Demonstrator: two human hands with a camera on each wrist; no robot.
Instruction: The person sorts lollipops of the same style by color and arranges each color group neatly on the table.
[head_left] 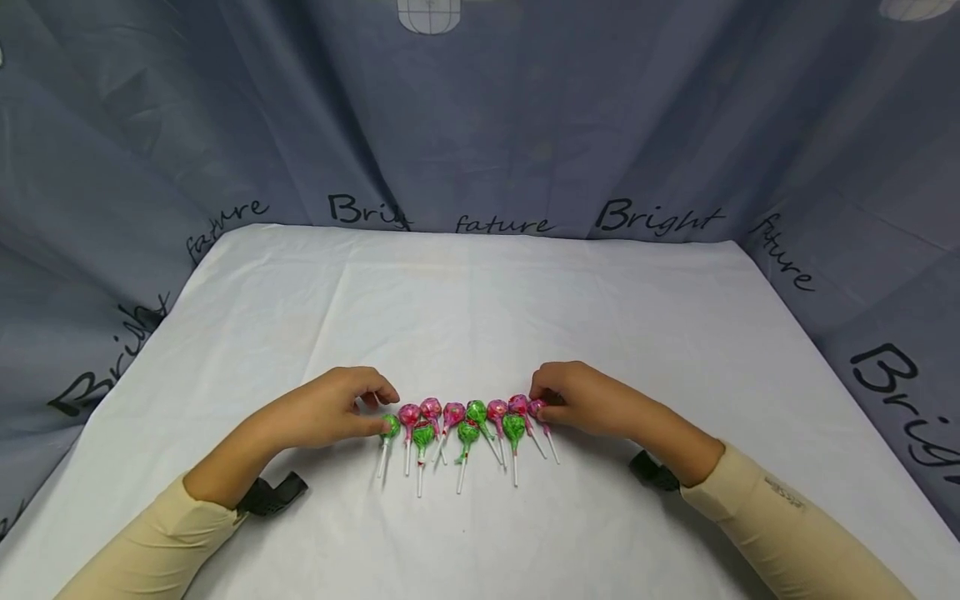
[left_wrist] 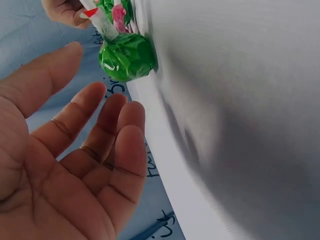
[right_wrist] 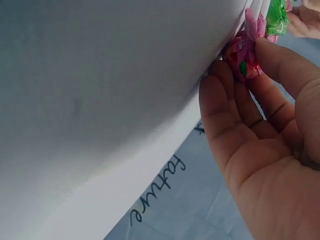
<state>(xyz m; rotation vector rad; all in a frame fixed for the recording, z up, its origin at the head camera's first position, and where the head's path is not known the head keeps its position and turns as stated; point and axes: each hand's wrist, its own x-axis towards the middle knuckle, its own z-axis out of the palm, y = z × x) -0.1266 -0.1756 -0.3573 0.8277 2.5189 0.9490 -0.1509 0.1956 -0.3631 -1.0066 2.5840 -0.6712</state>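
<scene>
Several wrapped lollipops lie bunched in a row, sticks toward the person. At the row's left end is a green lollipop; my left hand is beside it, thumb tip close to its head. In the left wrist view the fingers of that hand are loosely bent, with a gap between them and the green wrapper. My right hand pinches the pink lollipop at the right end, its thumb on the wrapper and the other fingers curled behind. Pink lollipops and green lollipops alternate unevenly between the hands.
A white cloth covers the table. Grey-blue curtains with black lettering hang along its back and sides. Black wrist straps show under both forearms, below beige sleeves.
</scene>
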